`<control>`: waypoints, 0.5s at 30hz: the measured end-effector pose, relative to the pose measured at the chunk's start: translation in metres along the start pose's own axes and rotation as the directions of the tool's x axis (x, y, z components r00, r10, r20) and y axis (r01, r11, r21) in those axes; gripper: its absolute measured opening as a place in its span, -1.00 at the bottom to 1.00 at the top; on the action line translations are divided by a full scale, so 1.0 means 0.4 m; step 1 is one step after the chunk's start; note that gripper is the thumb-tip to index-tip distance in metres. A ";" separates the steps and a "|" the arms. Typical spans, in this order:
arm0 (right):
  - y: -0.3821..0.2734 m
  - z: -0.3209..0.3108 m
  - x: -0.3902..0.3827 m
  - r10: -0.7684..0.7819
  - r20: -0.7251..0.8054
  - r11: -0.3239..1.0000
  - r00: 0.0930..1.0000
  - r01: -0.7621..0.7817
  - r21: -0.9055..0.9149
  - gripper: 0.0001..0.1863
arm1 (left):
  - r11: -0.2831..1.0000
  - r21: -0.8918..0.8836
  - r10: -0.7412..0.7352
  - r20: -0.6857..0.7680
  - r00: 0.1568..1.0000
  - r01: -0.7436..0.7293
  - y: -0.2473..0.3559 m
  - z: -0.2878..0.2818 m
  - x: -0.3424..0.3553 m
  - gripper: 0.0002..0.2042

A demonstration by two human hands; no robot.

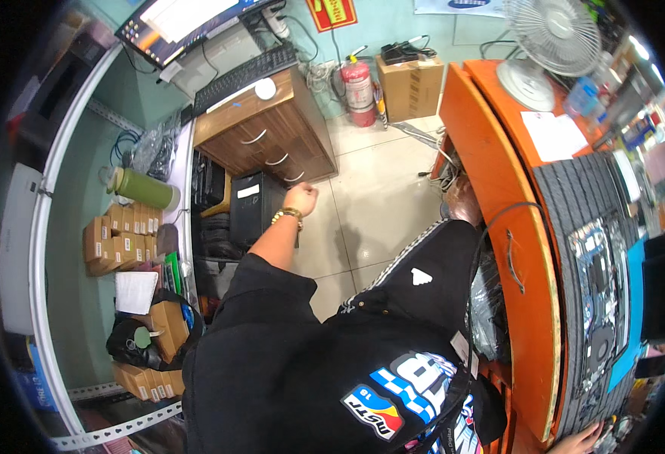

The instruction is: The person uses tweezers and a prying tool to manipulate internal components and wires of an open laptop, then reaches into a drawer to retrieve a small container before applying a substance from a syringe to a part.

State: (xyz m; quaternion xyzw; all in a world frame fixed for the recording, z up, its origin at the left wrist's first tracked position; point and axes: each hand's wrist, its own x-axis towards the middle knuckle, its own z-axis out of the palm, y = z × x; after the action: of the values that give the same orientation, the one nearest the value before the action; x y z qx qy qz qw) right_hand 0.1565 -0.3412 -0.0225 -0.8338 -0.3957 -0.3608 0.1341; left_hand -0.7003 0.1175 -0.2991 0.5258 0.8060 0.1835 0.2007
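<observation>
My left hand, with a beaded bracelet at the wrist, hangs over the tiled floor beside the wooden drawer cabinet. Its fingers are curled into a loose fist, and nothing shows in it. At the lower right edge of the picture, my right hand rests by the orange desk's near end, partly cut off. Its visible fingers are stretched out, close to small cluttered items. Farther along the desk, an opened laptop with bare circuit board and fan lies on a grey ridged mat.
A white fan and paper sheets stand on the orange desk. Ahead are a fire extinguisher and a cardboard box. Shelves at left hold a green bottle and small boxes. A black computer case stands below.
</observation>
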 end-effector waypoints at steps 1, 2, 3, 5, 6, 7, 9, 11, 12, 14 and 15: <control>-0.034 0.010 -0.021 0.165 -0.064 0.974 0.984 -0.153 0.164 -0.53 | 0.993 0.110 -0.040 0.034 0.999 0.036 -0.079 -0.013 0.028 -0.59; -0.048 0.008 -0.022 0.141 -0.065 0.978 0.988 -0.129 0.163 -0.53 | 0.974 0.216 -0.086 0.067 0.994 0.070 -0.152 -0.019 0.049 -0.57; -0.055 -0.001 -0.025 0.185 -0.021 0.973 0.982 -0.180 0.145 -0.53 | 0.947 0.297 -0.147 0.055 0.988 0.124 -0.203 -0.026 0.072 -0.54; -0.099 -0.050 -0.017 0.182 0.074 0.970 0.980 -0.191 0.151 -0.51 | 0.893 0.383 -0.287 0.078 0.955 0.237 -0.218 -0.046 0.080 -0.44; -0.123 -0.067 -0.011 0.162 0.072 0.976 0.984 -0.170 0.133 -0.51 | 0.882 0.373 -0.340 0.078 0.937 0.289 -0.198 -0.060 0.073 -0.37; -0.144 -0.072 -0.008 0.140 0.053 0.989 0.989 -0.142 0.046 -0.49 | 0.847 0.396 -0.416 0.080 0.906 0.354 -0.210 -0.071 0.079 -0.33; -0.165 -0.070 -0.018 0.166 0.048 0.984 0.985 -0.169 0.051 -0.44 | 0.767 0.432 -0.549 0.057 0.834 0.475 -0.234 -0.090 0.119 -0.23; -0.186 -0.075 -0.013 0.121 0.059 0.992 0.991 -0.123 0.030 -0.45 | 0.698 0.478 -0.605 -0.004 0.796 0.533 -0.281 -0.102 0.149 -0.13; -0.187 -0.081 -0.009 0.079 0.072 0.997 0.994 -0.080 0.017 -0.45 | 0.704 0.514 -0.546 -0.048 0.836 0.490 -0.293 -0.112 0.166 -0.09; -0.159 -0.083 0.003 0.155 0.107 0.987 0.982 -0.151 -0.049 -0.43 | 0.758 0.506 -0.424 -0.098 0.900 0.412 -0.323 -0.131 0.201 -0.06; -0.114 -0.085 0.005 0.239 0.130 0.969 0.962 -0.227 -0.102 -0.39 | 0.777 0.515 -0.372 -0.090 0.924 0.363 -0.353 -0.128 0.233 -0.04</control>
State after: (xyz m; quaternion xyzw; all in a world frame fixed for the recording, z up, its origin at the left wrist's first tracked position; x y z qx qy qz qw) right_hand 0.1059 -0.3278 -0.0001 -0.9030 -0.2874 -0.2995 0.1112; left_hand -0.8702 0.1452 -0.3394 0.3944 0.9103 -0.0892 0.0889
